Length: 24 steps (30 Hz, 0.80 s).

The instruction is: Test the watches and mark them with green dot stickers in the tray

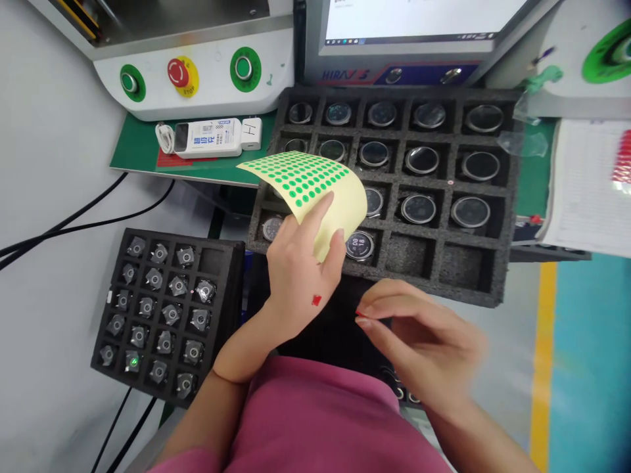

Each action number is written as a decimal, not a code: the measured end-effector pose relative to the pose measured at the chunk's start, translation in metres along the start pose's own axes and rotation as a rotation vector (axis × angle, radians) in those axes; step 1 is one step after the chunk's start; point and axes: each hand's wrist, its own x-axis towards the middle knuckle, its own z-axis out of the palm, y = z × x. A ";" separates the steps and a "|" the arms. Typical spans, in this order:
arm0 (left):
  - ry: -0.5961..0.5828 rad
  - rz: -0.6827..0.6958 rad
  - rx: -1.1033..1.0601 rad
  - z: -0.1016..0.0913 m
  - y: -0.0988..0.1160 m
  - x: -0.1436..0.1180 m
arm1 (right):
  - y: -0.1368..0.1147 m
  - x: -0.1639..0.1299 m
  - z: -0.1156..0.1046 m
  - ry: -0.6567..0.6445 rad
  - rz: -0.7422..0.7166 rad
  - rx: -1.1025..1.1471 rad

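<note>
- Sticker sheet [315,190]: yellow backing, rows of green dots, curled; pinched by left hand [300,263] above the big tray's near-left corner.
- Right hand [419,335]: blurred, fingertips pressed together, seemingly on a small red bit; cannot tell for certain.
- Progress: most dots remain on the sheet; one green dot shows in the small tray, so little appears done.
- Big tray [497,276]: foam, round watch-like parts in most cells, two near cells bare.
- Small tray [227,263]: foam, metal parts in nearly every cell.

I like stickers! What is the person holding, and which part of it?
The left hand holds a curled yellow sheet of small green dot stickers by its lower edge. The right hand is blurred; whether it pinches anything cannot be told.
</note>
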 end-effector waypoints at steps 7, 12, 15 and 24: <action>-0.062 -0.034 0.047 0.004 0.005 0.000 | -0.022 0.003 0.003 -0.206 -0.493 -0.610; -0.082 0.006 0.158 0.002 0.003 -0.001 | -0.022 0.010 0.006 -0.273 -0.502 -0.640; -0.105 0.014 0.158 0.003 0.002 -0.003 | -0.021 0.010 0.004 -0.300 -0.453 -0.604; -0.140 -0.054 0.169 0.000 0.000 0.002 | -0.019 -0.010 0.017 -0.284 -0.620 -0.792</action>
